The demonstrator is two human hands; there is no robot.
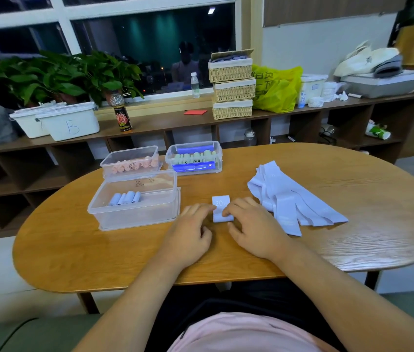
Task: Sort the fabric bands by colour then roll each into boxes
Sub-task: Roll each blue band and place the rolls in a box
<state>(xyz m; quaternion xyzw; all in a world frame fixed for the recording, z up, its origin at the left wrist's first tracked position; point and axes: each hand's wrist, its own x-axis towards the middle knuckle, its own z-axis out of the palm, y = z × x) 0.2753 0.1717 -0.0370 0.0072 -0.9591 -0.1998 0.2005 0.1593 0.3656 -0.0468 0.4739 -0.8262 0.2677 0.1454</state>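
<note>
A pale lilac fabric band (221, 207) marked "20" lies on the wooden table (74, 250), partly rolled at its near end. My left hand (192, 232) and my right hand (251, 227) pinch that rolled end from either side with their fingertips. A heap of loose lilac bands (292, 199) lies just right of my right hand. The clear box (134, 214) left of my left hand holds several lilac rolls (125, 198). Behind it, one clear box (131, 158) holds pink rolls and another (194, 158) holds pale green rolls with blue bands.
Behind the table runs a low wooden shelf with white bins (70, 123), a dark bottle (122, 115), stacked wicker baskets (232, 85) and a yellow bag (275, 90). Potted plants (56, 77) stand by the window.
</note>
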